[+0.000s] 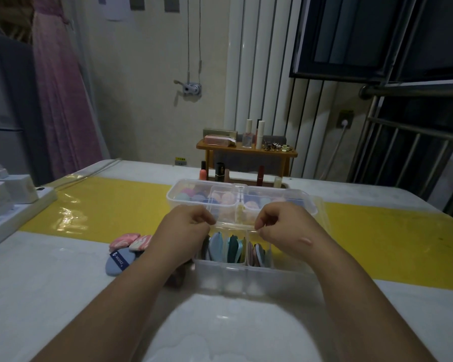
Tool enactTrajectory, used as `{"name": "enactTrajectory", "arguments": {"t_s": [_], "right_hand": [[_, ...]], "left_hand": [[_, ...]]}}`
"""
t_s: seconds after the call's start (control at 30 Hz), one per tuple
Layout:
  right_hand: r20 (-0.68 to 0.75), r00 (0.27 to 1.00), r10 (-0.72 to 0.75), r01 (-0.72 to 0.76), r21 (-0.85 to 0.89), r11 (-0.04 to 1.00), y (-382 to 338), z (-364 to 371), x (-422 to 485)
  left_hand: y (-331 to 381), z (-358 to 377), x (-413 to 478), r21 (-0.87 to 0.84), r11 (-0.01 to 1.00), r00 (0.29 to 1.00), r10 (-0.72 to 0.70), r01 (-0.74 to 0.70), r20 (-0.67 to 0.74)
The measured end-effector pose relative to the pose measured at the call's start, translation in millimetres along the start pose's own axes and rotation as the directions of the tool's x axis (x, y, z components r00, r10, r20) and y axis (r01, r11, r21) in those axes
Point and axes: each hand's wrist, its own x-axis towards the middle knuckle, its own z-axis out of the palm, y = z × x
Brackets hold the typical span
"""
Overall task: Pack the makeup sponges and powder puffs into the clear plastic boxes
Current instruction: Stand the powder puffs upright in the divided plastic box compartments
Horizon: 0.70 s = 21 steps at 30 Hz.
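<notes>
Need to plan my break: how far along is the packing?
Done: far box holds round sponges; near box is lined with upright puffs. In hand: left hand and right hand pinch a clear lid over it. Left: pink and blue puffs loose on the table.

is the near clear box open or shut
Open. The puffs stand uncovered in the near box, and left hand and right hand pinch the raised lid.

The left hand (185, 226) and right hand (283, 226) are bare, as are the forearms (131, 296) down to the picture's lower edge. The right hand carries a small oval mark (307, 241) on its back, near the wrist. Between the forearms shows a pale whitish garment (228, 333), blurred, with soft wavy folds.
</notes>
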Motion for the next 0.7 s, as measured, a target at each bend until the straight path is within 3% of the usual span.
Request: {"name": "enactTrajectory", "arguments": {"t_s": [0.23, 0.7], "right_hand": [[-0.148, 0.987, -0.065, 0.071, 0.039, 0.997, 6.1, 0.7, 1.9], [-0.110, 0.990, -0.094, 0.096, 0.022, 0.995, 0.1, 10.5, 1.1]], "left_hand": [[1.4, 1.8, -2.8, 0.001, 0.999, 0.999, -0.052, 0.052, 0.005], [-3.6, -8.4, -1.3, 0.035, 0.997, 0.997, -0.061, 0.063, -0.054]]}}
